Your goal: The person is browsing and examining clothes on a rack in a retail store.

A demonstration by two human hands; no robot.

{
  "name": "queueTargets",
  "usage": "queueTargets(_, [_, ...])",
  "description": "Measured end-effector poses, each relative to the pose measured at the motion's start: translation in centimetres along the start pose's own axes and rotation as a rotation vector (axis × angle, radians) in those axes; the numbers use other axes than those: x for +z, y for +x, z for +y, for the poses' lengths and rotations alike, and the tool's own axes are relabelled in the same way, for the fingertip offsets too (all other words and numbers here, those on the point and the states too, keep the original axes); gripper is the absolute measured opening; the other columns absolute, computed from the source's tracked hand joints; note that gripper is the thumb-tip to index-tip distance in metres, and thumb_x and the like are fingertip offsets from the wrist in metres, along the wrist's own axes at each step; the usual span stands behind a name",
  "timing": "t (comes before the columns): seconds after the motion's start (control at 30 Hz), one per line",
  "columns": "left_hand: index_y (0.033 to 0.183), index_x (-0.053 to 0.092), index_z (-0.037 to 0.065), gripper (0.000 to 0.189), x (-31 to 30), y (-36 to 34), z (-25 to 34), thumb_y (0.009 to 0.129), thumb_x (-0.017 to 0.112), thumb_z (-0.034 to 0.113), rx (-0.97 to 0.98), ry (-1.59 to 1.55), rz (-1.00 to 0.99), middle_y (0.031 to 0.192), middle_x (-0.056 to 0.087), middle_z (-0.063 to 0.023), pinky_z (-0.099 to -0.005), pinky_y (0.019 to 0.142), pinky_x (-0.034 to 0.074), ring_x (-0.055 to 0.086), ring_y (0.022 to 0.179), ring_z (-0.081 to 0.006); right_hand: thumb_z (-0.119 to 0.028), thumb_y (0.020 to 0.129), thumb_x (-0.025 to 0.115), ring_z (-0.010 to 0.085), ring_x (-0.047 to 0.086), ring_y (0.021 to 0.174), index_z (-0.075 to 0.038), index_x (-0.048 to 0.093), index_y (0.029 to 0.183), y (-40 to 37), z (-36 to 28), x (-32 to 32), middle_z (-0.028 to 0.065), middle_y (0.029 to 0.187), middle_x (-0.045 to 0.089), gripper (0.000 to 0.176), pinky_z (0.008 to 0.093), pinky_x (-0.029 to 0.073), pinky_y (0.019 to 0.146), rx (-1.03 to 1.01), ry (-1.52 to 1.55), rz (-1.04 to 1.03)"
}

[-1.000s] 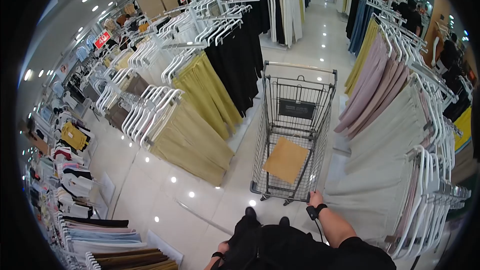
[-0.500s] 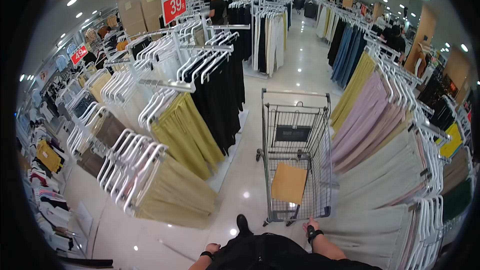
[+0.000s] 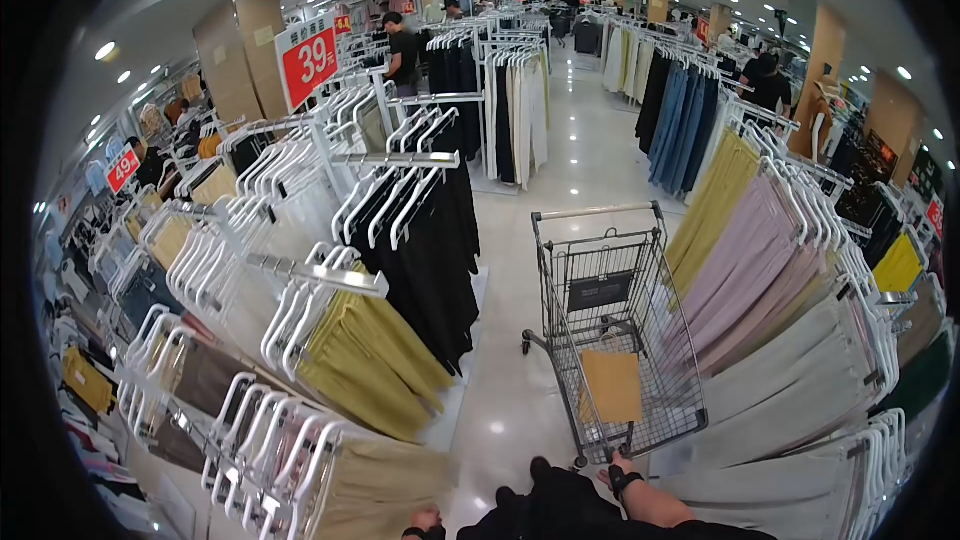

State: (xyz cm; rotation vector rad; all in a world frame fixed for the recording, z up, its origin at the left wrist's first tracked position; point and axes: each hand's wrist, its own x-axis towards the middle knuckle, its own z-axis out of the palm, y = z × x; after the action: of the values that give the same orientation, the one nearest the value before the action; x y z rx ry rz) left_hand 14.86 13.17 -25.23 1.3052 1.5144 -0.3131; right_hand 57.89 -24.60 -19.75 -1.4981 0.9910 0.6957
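Grey wire shopping cart point(image 3: 664, 380) ahead of the person, its near end at the right hand point(image 3: 614, 471).
On the glossy pale floor point(image 3: 505, 380), near the aisle's right edge by hanging lilac trousers point(image 3: 742, 240), the cart's long axis runs forward from that hand, handle at the far end; a flat tan sheet point(image 3: 612, 387) lies toward its near left corner. The right hand looks closed on the near left corner; the farther left hand point(image 3: 427, 519) is apart from the cart, its grip impossible to tell.

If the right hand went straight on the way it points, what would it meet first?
The shopping cart, at its near end: the right hand is right at that edge, though whether it touches is hard to tell.
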Motion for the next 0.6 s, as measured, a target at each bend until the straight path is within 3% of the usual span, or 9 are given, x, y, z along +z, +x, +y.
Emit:
queueTargets(0.1, [0.107, 0.077, -0.001, 0.028, 0.9, -0.8, 2.2, 0.097, 0.070, 0.024, 0.102, 0.280, -0.052, 0.098, 0.080, -0.0147, -0.0434, 0.078, 0.062, 0.078, 0.086, -0.0248, -0.054, 0.114, 0.050, 0.0428, 0.078, 0.094, 0.009, 0.055, 0.128, 6.4, -0.3, 1.0, 0.0287, 0.111, 0.071, 0.065, 0.0491, 0.069, 0.078, -0.007, 0.155, 0.000])
queueTargets(0.2, [0.107, 0.078, 0.000, 0.028, 1.7, -0.8, 5.5, 0.097, 0.070, 0.024, 0.175, 0.391, -0.139, 0.099, 0.080, -0.0149, -0.0444, 0.080, 0.062, 0.078, 0.087, -0.0254, -0.054, 0.113, 0.052, 0.0381, 0.078, 0.086, 0.001, 0.056, 0.133, 8.8, -2.6, 2.1, 0.0233, 0.107, 0.072, 0.059, 0.0460, 0.069, 0.071, -0.010, 0.232, 0.038])
queueTargets(0.27, [0.107, 0.078, 0.000, 0.028, 1.9, -0.3, 7.9, 0.096, 0.071, 0.025, 0.201, 0.435, -0.190, 0.100, 0.081, -0.0151, -0.0451, 0.081, 0.062, 0.078, 0.089, -0.0259, -0.055, 0.112, 0.053, 0.0352, 0.077, 0.079, -0.003, 0.059, 0.133, 14.1, -3.2, 3.7, 0.0203, 0.098, 0.073, 0.057, 0.0450, 0.066, 0.064, -0.040, 0.178, 0.296])
queueTargets(0.3, [0.107, 0.078, 0.000, 0.028, 1.9, 0.1, 9.3, 0.096, 0.071, 0.025, 0.219, 0.462, -0.215, 0.100, 0.081, -0.0151, -0.0455, 0.082, 0.062, 0.078, 0.089, -0.0261, -0.056, 0.112, 0.052, 0.0321, 0.074, 0.071, -0.005, 0.063, 0.127, 18.3, -2.7, 3.6, 0.0191, 0.086, 0.071, 0.055, 0.0418, 0.061, 0.056, -0.064, -0.006, 0.392])
queueTargets(0.43, [0.107, 0.078, 0.001, 0.028, 1.4, 3.7, 14.5, 0.095, 0.072, 0.026, 0.390, 0.663, -0.362, 0.101, 0.081, -0.0154, -0.0468, 0.084, 0.061, 0.078, 0.091, -0.0270, -0.060, 0.112, 0.049, 0.0319, 0.072, 0.067, -0.007, 0.068, 0.118, 20.5, -7.2, 3.6, 0.0181, 0.079, 0.069, 0.056, 0.0435, 0.060, 0.055, -0.188, -0.207, 0.360])
queueTargets(0.5, [0.107, 0.078, 0.001, 0.029, 0.9, 6.8, 17.3, 0.095, 0.072, 0.026, 0.801, 0.801, -0.767, 0.102, 0.081, -0.0155, -0.0475, 0.085, 0.061, 0.078, 0.093, -0.0275, -0.068, 0.107, 0.054, 0.0341, 0.072, 0.098, -0.005, 0.070, 0.122, 21.5, -9.7, 3.6, 0.0190, 0.107, 0.073, 0.067, 0.0468, 0.059, 0.082, 0.057, 0.186, -0.011])
queueTargets(0.53, [0.107, 0.078, 0.001, 0.029, 1.3, 8.2, 19.4, 0.095, 0.073, 0.026, 0.958, 0.515, -1.335, 0.102, 0.081, -0.0156, -0.0478, 0.086, 0.061, 0.078, 0.093, -0.0277, -0.072, 0.105, 0.056, 0.0352, 0.072, 0.113, -0.004, 0.071, 0.123, 22.5, -11.0, 2.6, 0.0194, 0.121, 0.075, 0.072, 0.0485, 0.059, 0.096, 0.186, 0.371, -0.190])
queueTargets(0.57, [0.108, 0.078, 0.002, 0.029, 2.1, 8.2, 20.5, 0.095, 0.072, 0.027, 0.969, 1.040, -0.598, 0.102, 0.081, -0.0156, -0.0478, 0.086, 0.061, 0.078, 0.094, -0.0279, -0.064, 0.110, 0.049, 0.0304, 0.071, 0.103, -0.008, 0.071, 0.116, 23.8, -13.2, 2.3, 0.0134, 0.107, 0.072, 0.060, 0.0448, 0.060, 0.089, 0.388, 0.435, -0.200])
queueTargets(0.6, [0.108, 0.079, 0.003, 0.030, 3.4, 8.7, 22.2, 0.096, 0.071, 0.029, 0.916, 1.157, -0.365, 0.102, 0.081, -0.0157, -0.0478, 0.086, 0.061, 0.078, 0.094, -0.0281, -0.064, 0.110, 0.049, 0.0304, 0.071, 0.103, -0.008, 0.071, 0.116, 24.7, -14.6, 2.0, 0.0134, 0.107, 0.072, 0.060, 0.0448, 0.060, 0.089, 0.396, 0.408, -0.194])
